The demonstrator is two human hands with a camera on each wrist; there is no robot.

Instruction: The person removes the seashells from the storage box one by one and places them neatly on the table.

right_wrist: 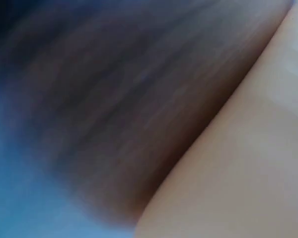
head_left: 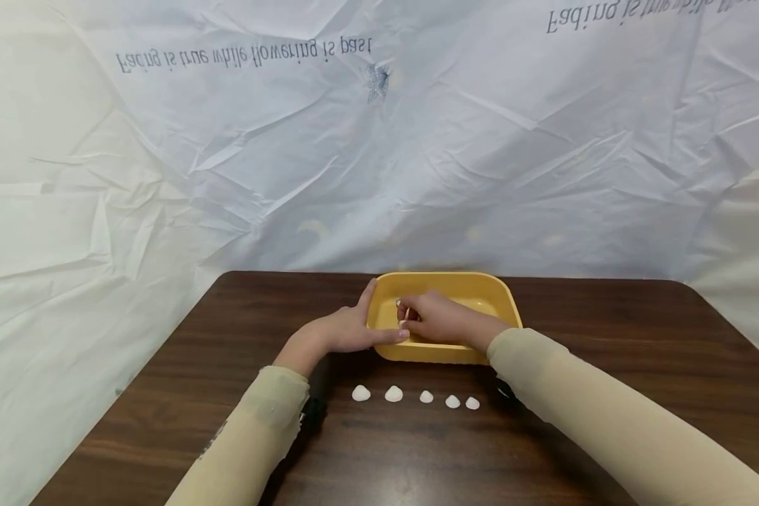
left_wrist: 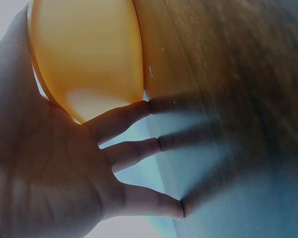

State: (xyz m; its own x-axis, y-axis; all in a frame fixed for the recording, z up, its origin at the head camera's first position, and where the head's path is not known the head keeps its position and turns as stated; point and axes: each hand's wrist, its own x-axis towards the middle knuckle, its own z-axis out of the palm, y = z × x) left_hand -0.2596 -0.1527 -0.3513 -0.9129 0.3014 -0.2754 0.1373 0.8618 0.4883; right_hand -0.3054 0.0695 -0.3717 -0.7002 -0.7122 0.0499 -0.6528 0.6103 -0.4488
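Note:
In the head view my left hand [head_left: 348, 329] rests against the left end of a yellow tray [head_left: 449, 353], its thumb across the near rim. Several spread, straight fingers of that hand [left_wrist: 54, 163] reach down to the tabletop beside the tray in the left wrist view. My right hand [head_left: 439, 318] is inside the tray with curled fingers. Its thumb and fingertips pinch a small white piece [head_left: 403, 323], apparently a shell, mostly hidden by the fingers. Another whitish bit [head_left: 398, 302] shows by its knuckles. The right wrist view is too blurred to show the hand.
Several white shells [head_left: 393, 393] lie in a row on the dark wooden table [head_left: 607, 337], between the tray and the near edge. Behind the table hangs a wrinkled white sheet [head_left: 417, 140] with printed lettering. The tray stands near the table's back edge.

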